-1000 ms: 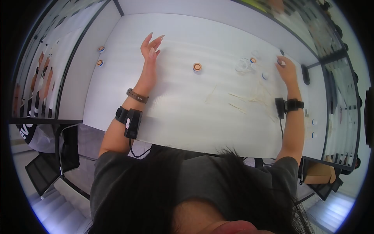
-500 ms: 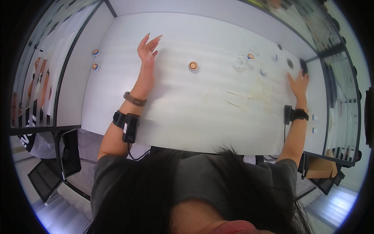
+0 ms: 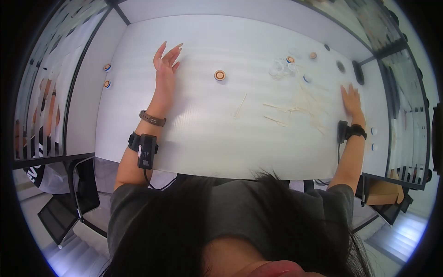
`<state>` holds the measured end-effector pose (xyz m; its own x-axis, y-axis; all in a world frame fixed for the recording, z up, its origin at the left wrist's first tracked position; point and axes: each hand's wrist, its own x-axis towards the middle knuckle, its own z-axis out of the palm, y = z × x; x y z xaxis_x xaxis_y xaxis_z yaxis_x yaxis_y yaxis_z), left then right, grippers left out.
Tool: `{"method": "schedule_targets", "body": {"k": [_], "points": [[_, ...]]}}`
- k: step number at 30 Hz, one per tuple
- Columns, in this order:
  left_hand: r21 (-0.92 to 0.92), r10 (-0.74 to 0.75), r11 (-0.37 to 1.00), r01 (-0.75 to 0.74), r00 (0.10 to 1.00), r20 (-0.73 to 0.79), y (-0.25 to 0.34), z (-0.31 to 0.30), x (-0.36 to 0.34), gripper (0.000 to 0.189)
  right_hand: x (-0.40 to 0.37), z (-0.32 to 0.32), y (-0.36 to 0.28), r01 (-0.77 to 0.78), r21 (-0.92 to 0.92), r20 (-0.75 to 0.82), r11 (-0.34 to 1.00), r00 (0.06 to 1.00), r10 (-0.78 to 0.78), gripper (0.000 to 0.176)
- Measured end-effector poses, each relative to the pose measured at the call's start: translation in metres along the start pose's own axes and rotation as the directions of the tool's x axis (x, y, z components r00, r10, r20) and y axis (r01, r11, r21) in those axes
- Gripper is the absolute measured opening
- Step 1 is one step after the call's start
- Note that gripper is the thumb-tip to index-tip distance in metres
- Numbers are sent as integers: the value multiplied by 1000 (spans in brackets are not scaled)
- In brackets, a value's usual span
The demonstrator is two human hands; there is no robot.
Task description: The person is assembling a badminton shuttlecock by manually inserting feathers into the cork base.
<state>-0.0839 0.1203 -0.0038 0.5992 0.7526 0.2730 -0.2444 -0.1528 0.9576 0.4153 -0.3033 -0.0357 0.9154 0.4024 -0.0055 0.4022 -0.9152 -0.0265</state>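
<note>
Table edges: the white table (image 3: 207, 138) fills the middle of the frame. Its near edge runs just above the person's shoulders, and its right edge passes just beyond the right hand (image 3: 351, 99).
Open room: there is a wide bare stretch in the centre and lower left of the table. The clutter sits at the upper right.
Writing: a wrist unit (image 3: 146, 152) on the left forearm carries a pale label, too small to read.
Left hand: the left hand (image 3: 164, 69), at upper left of centre, has its fingers (image 3: 160, 50) spread wide and raised, holding nothing. I cannot tell whether the palm touches the table.
Right hand: it lies flat on the table at the right, with its fingers (image 3: 345, 90) stretched out and loose, gripping nothing.
Disc: an orange-ringed disc (image 3: 220, 75) lies well right of the left hand, apart from it.
Sticks: thin pale sticks (image 3: 275, 121) are scattered from the centre to just left of the right hand.
Beyond the right hand: a dark ring (image 3: 340, 67) and a black block (image 3: 358, 73) lie near the fingertips, not touching them.
Upper right: clear cups (image 3: 278, 68) stand among small caps.
Far left: two discs (image 3: 107, 84) lie by the table's left edge.
</note>
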Motion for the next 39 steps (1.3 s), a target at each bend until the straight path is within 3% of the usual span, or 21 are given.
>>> {"method": "schedule_targets", "body": {"k": [5,11,17,18,21,22,27,30,32,35,39], "points": [[-22,-29,999,29,1000,6,2,0,1,89,-2,-4,-3,125,84,18,989,992,-127,84],[-36,-43,998,43,999,1,1,-1,2,88,-51,-36,-55,252,60,119,966,959,-257,79],[-42,-33,999,33,999,10,-1,-2,1,87,-118,-69,-122,406,184,245,895,863,-442,72],[-45,-26,999,27,1000,15,-2,-2,1,86,-131,-83,-131,411,325,272,852,822,-500,72],[-45,-36,998,36,999,-3,-1,-3,1,85,-140,-91,-127,453,278,137,847,854,-502,72],[-47,-40,998,40,999,-4,-1,-3,0,85,-125,-77,-108,468,185,54,864,873,-485,72],[-41,-37,998,37,999,4,1,-2,1,83,-56,-29,-15,132,-175,-61,976,988,-145,86],[-43,-25,999,25,1000,4,-4,-4,1,82,1,17,55,36,-114,33,993,999,-32,95],[-38,-11,999,12,1000,9,-4,-4,0,81,-28,-5,29,-69,9,25,998,997,69,98],[-44,-11,999,12,1000,16,-5,-3,-1,79,-58,-26,-11,-19,-117,16,993,1000,21,96],[-65,-16,998,17,1000,21,-6,-5,0,77,-93,-29,-57,189,-51,1,981,982,-189,84]]}}
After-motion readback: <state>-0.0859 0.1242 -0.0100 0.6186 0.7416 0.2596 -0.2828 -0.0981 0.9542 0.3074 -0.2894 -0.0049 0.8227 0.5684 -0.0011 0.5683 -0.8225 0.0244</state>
